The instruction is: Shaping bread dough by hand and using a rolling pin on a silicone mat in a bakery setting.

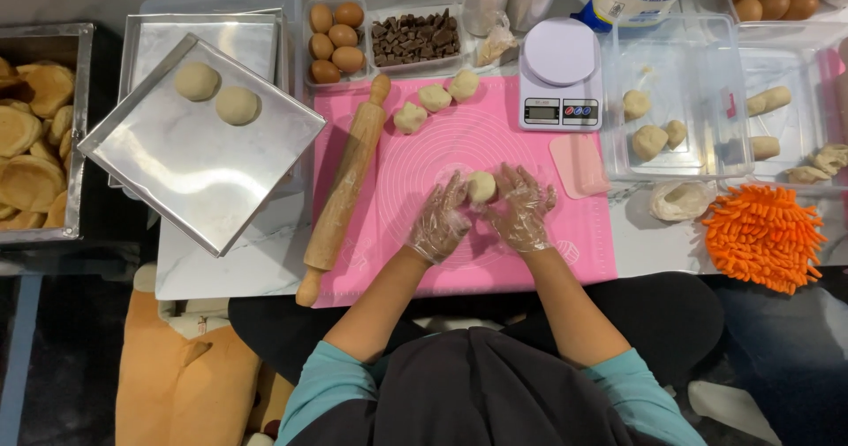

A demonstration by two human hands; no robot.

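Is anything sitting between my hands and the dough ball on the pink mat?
Nothing visible. The left hand and right hand, in thin clear gloves, already cup the dough ball from both sides on the mat.

a home baking spot: pink mat [530, 260], rolling pin [343, 190], scale [560, 75], eggs [336, 41].

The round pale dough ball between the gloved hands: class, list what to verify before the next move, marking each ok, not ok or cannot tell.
1. Round pale dough ball cupped between left hand and right hand: ok.
2. Clear plastic gloves on both hands: ok.
3. Pink silicone mat flat under the hands: ok.
4. Square metal tray has free space beside two dough balls: ok.
5. Wooden rolling pin apart from the hands: ok.
6. Dough ball's seam closed: cannot tell.
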